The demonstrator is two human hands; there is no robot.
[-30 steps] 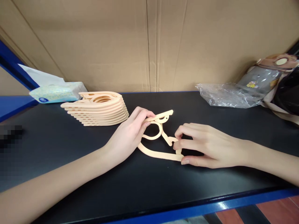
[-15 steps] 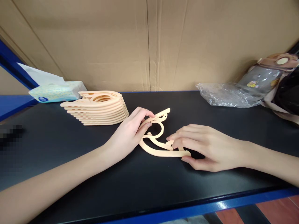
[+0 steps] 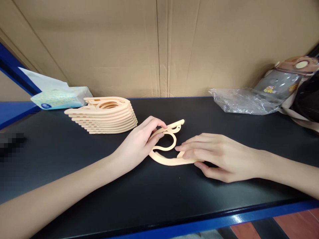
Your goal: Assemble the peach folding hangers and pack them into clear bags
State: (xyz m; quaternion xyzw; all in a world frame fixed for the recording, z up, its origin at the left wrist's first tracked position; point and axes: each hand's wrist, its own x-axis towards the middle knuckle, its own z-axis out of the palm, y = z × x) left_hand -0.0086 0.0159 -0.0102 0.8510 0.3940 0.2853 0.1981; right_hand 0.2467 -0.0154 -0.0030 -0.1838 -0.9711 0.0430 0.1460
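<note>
A cream, curved plastic folding hanger (image 3: pixel 171 161) lies at the centre of the frame, on the smooth black tabletop (image 3: pixel 149 202). The left hand (image 3: pixel 139 137) grips its upper arm between thumb and forefinger. The right hand (image 3: pixel 218 156) closes about the lower arm's right end, fingers along the far side and thumb against the near edge.

A moment ago the hanger's slim cream inner bar (image 3: pixel 180 154) slanted well away from that lower arm; now it lies nearly along it, only a little showing above the edge. The hanger looks more compact, so this fold seems almost closed, though the right fingers hide whether the end is seated.

At the left of the frame, the tall stack of matching cream plastic hangers (image 3: pixel 112 122) is unchanged, beside a pale blue-green soft tissue pack (image 3: pixel 62 99).
</note>
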